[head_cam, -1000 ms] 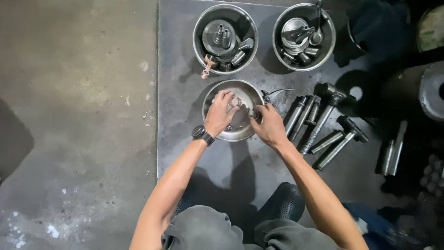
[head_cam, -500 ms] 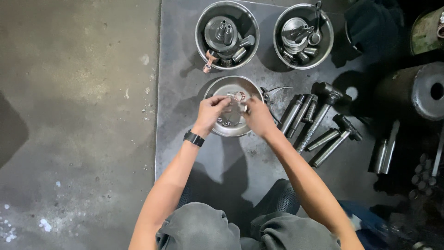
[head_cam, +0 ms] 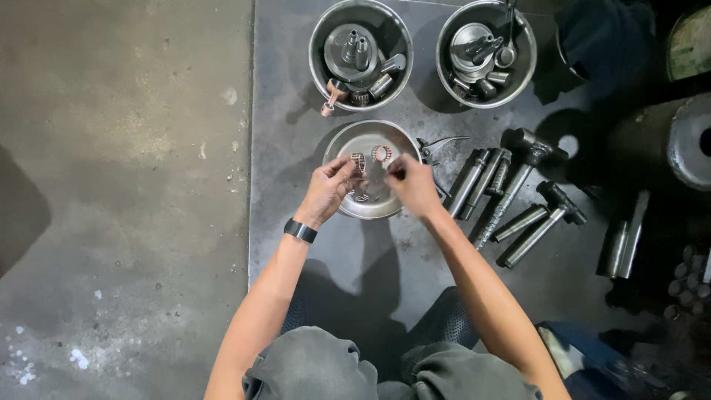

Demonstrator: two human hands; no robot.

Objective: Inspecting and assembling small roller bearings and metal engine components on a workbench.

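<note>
At the far left lies bare concrete floor [head_cam: 118, 185], stained and speckled with pale spots. It meets the edge of a dark steel plate [head_cam: 296, 244] on which everything else sits.

Your left hand [head_cam: 328, 191], with a black wristband [head_cam: 301, 231] on its wrist, hovers over the near-left rim of a shallow steel bowl [head_cam: 348, 144]. Its fingers are curled and pinched together around a small ribbed needle bearing cage [head_cam: 358, 161], held upright at the fingertips just above the bowl's floor. Beside it, inside the same bowl, a copper-coloured ring [head_cam: 381, 153] lies flat, and another small cage [head_cam: 361, 197] sits lower down between your two hands.

Above the bowl, a deeper steel pan [head_cam: 321, 37] holds a round machined assembly with two stubby pins, short cylinders, and a copper-tinted piece hanging over its lower rim.

Your right hand [head_cam: 412, 184] is over the bowl's right edge, thumb and forefinger closed in a pinch; whatever they hold is too small to make out. Just behind it, a pair of snap-ring pliers [head_cam: 437, 144] lies on the plate.

Further right, a second steel pan [head_cam: 527, 52] holds stacked round parts and rods. Below it, several steel drifts [head_cam: 485, 178] lie in a slanted row, then two hammers [head_cam: 533, 148] with dark heads. At the far right edge, a large grey cylinder [head_cam: 692, 141] with a bore is partly cut off.
</note>
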